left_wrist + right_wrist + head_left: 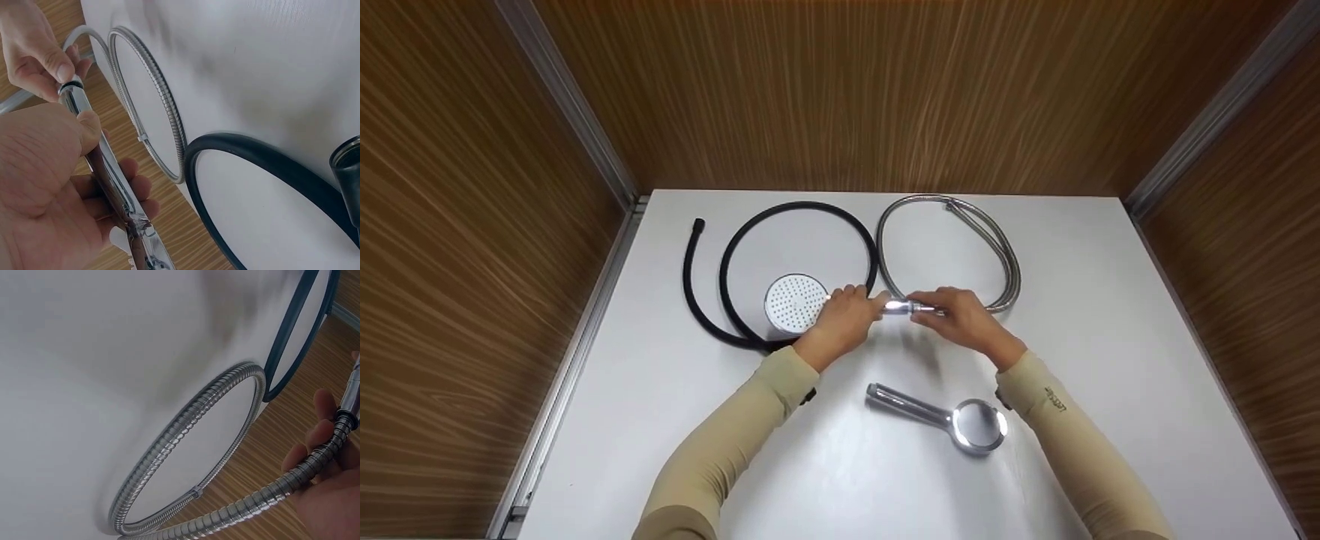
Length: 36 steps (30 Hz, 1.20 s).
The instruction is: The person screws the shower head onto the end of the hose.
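Observation:
My left hand (840, 322) grips the chrome handle of a shower head (795, 303) whose round white face, dotted with nozzles, points up. In the left wrist view the fingers and thumb wrap round that handle (103, 163). My right hand (964, 321) pinches the fitting of a silver metal shower hose (264, 498) at the handle's end. Handle and hose end meet in line; how far they are joined, I cannot tell. Beyond the hands, the rest of the metal hose lies coiled on the table.
A black shower hose (723, 262) lies looped at the left, passing behind the left hand. Nearer the front lies a second chrome shower head (911, 406) with a ring-shaped head. Wood-grain panels (840, 97) enclose the white table (1110, 337) at the back and sides.

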### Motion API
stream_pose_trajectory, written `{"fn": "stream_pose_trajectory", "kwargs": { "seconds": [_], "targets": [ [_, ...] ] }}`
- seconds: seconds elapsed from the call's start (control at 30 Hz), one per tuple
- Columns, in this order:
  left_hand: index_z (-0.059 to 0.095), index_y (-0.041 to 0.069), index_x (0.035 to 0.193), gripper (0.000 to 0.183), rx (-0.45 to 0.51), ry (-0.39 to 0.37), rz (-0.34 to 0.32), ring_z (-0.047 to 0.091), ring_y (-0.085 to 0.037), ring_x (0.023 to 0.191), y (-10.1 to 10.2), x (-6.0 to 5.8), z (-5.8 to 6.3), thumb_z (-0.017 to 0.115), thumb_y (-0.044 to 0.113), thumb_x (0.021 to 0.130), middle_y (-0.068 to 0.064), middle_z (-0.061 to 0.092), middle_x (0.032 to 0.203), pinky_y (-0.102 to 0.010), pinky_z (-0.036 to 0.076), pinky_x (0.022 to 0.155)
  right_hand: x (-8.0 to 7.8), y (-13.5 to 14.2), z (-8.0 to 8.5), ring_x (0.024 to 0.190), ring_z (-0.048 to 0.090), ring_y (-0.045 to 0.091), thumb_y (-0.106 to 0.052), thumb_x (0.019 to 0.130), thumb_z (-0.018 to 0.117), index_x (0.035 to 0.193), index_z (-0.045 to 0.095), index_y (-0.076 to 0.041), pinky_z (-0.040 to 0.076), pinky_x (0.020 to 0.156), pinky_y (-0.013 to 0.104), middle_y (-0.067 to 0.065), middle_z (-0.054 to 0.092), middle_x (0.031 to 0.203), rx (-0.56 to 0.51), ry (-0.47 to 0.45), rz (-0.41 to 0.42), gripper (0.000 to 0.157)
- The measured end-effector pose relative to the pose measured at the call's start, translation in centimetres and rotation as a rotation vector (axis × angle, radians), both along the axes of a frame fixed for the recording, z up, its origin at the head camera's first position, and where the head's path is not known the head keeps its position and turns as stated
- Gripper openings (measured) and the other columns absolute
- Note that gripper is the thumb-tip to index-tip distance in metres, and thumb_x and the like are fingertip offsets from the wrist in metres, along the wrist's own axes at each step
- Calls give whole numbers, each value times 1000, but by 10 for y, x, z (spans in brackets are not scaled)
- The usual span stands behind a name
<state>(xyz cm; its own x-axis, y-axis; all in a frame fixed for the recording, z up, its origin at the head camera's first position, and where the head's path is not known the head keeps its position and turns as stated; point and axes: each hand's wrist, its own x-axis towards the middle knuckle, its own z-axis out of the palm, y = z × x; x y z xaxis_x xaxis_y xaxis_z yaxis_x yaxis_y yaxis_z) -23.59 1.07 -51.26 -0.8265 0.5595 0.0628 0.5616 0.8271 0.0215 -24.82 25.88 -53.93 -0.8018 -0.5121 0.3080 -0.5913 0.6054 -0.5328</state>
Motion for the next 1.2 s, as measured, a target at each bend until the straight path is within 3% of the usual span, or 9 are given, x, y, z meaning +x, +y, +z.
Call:
{"fn": "stream_pose_trajectory", "kwargs": {
  "seconds": [0.33, 0.47, 0.6, 0.73, 0.87, 1.2],
  "targets": [
    [52, 16, 138, 31, 2, -86, 9, 66, -34, 105, 4, 5, -4, 48, 31, 111, -19, 68, 112, -45, 53, 92, 1, -4, 1, 86, 70, 28, -19, 96, 78, 128, 75, -5, 57, 80, 49, 12, 80, 104, 12, -26, 10, 35],
    [49, 17, 141, 38, -11, -96, 21, 65, -34, 106, 5, 5, -6, 41, 41, 113, -19, 68, 113, -45, 52, 94, 2, -3, -2, 90, 70, 30, -18, 96, 77, 130, 74, -5, 56, 83, 50, 13, 79, 107, 6, -25, 16, 36],
    [49, 19, 139, 42, -20, -82, 29, 65, -33, 106, 5, 3, -7, 36, 49, 113, -18, 69, 111, -44, 51, 94, 4, -4, -2, 101, 72, 35, -17, 98, 75, 134, 70, -4, 56, 91, 51, 15, 78, 119, -11, -71, 14, 39],
    [50, 19, 133, 36, -29, -35, 18, 66, -32, 101, 5, 2, -9, 36, 46, 113, -17, 69, 107, -44, 53, 91, 5, -5, 0, 86, 69, 24, -18, 99, 74, 135, 64, 0, 56, 77, 38, 15, 78, 106, -41, -136, -14, 42],
    [51, 19, 132, 35, -20, -15, 13, 67, -32, 100, 6, 2, -9, 39, 45, 113, -17, 70, 106, -43, 54, 88, 5, -5, -1, 74, 59, 15, -19, 100, 74, 121, 59, -3, 48, 66, 28, 9, 73, 92, -64, -156, -19, 31],
    [55, 18, 129, 32, 5, 32, 16, 68, -33, 100, 6, 2, -11, 45, 43, 111, -17, 71, 105, -44, 55, 87, 4, -6, 0, 84, 59, 18, -21, 104, 67, 117, 68, -5, 50, 77, 35, 10, 73, 101, -42, -136, -27, 20]
  ]
}}
